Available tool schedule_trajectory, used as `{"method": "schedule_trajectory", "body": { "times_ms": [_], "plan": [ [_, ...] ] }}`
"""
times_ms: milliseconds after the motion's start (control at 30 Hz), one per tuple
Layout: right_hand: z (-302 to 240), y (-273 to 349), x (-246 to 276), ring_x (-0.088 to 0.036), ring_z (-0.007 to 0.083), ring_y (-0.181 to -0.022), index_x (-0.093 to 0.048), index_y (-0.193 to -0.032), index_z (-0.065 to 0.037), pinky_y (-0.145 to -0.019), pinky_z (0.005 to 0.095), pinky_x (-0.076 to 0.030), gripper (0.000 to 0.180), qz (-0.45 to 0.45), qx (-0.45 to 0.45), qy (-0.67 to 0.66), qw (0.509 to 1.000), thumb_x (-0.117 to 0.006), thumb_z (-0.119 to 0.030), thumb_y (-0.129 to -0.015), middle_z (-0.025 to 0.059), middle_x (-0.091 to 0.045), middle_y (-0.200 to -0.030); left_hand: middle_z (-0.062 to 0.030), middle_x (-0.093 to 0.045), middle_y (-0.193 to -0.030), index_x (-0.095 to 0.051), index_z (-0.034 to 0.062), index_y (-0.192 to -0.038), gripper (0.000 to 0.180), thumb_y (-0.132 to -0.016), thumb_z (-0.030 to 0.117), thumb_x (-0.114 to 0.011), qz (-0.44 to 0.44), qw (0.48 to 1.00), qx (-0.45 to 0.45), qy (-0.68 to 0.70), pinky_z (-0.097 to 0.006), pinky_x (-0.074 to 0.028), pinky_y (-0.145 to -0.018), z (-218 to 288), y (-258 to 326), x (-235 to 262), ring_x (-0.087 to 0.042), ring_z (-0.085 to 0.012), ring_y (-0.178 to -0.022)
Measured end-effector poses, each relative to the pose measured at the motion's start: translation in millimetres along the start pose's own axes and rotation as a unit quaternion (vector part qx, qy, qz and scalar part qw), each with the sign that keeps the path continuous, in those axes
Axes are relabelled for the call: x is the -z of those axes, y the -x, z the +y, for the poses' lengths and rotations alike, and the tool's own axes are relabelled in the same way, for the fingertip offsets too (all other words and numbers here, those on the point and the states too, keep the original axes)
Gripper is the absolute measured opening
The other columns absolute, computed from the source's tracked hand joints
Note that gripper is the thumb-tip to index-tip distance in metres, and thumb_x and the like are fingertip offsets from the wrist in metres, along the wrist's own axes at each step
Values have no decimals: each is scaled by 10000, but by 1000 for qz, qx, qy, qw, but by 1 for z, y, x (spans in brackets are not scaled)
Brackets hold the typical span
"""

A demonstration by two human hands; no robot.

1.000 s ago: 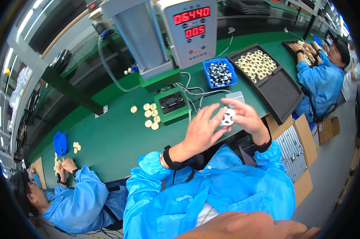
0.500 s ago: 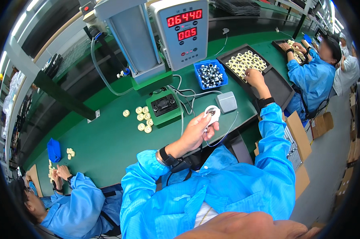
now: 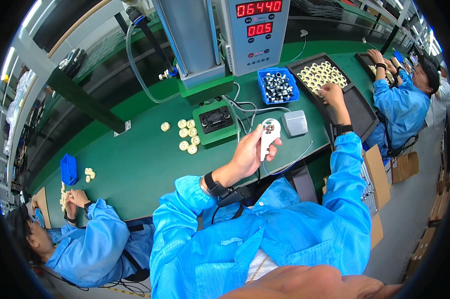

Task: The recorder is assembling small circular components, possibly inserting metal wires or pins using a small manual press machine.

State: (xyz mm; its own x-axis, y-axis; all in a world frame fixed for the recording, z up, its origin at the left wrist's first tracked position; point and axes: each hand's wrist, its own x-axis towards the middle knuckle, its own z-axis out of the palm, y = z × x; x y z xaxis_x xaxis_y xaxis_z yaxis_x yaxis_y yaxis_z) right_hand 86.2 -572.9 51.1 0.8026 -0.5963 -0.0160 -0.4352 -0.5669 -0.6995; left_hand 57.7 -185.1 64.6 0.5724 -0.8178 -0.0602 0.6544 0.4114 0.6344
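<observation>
My left hand [image 3: 246, 153] is closed round a white plastic part [image 3: 265, 145] with a round head and a tapering tail. Small dark and metallic pieces sit in the open round head. From its lower end a thin blue-white wire [image 3: 295, 160] curves off to the right. Farther right, my right hand [image 3: 334, 95] reaches over a black tray [image 3: 348, 105]. Its fingertips pinch at the near edge of many cream round parts [image 3: 320, 74] lying there, apparently on one of them; the fingers partly hide it.
A blue bin [image 3: 278, 85] of small black-and-silver parts stands left of the tray, above a grey foot-pedal-shaped box [image 3: 295, 123]. The green press fixture [image 3: 216, 121] has several cream parts [image 3: 183, 132] beside it. Co-workers sit left [image 3: 93, 244] and right [image 3: 401, 104].
My left hand has turned the white part, so its tapering tail now shows. My right hand stays at the cream parts. The whole view has shifted slightly.
</observation>
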Motion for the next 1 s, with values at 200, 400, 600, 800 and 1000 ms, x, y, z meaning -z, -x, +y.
{"method": "schedule_trajectory", "body": {
  "times_ms": [200,400,600,800,1000],
  "plan": [
    [-56,103,-14,-627,127,-675,-584,-961,-16,-593,236,-535,111,-128,113,-515,840,-603,-76,-870,139,-669,-976,-154,-614,-1021,-479,-7,-1213,445,-1010,364,-339,-2,1000,-25,-9,-306,-502,-649,0,-2,1,-604,-187,-776],
    [-85,170,-51,-638,146,-672,-539,-950,-22,-588,250,-539,143,-220,96,-657,715,-617,-110,-869,179,-653,-959,-189,-565,-1181,-439,-7,-1272,412,-999,299,-394,15,999,-50,-11,-340,-553,-714,1,-3,-3,-634,-245,-879],
    [-91,193,-67,-641,157,-732,-534,-1231,9,-663,262,-550,345,-207,88,-673,704,-572,-97,-905,165,-650,-999,-158,-551,-1175,-333,40,-1393,496,-990,317,-416,7,996,-65,-57,-310,-512,-748,3,0,-7,-590,-190,-903],
    [-81,196,-71,-662,214,-845,-463,-1281,28,-746,314,-567,378,-206,20,-727,655,-494,-163,-956,227,-596,-1140,-136,-563,-1164,-307,29,-1417,537,-981,317,-432,16,990,-95,-102,-281,-458,-773,1,1,-5,-545,-151,-870],
    [-75,201,-71,-644,281,-989,-446,-1236,53,-824,337,-561,337,-217,20,-746,629,-447,-142,-961,257,-567,-1162,-149,-564,-1181,-331,14,-1394,510,-980,292,-438,6,994,-85,-73,-298,-478,-804,1,1,-8,-565,-170,-880]
  ]
}}
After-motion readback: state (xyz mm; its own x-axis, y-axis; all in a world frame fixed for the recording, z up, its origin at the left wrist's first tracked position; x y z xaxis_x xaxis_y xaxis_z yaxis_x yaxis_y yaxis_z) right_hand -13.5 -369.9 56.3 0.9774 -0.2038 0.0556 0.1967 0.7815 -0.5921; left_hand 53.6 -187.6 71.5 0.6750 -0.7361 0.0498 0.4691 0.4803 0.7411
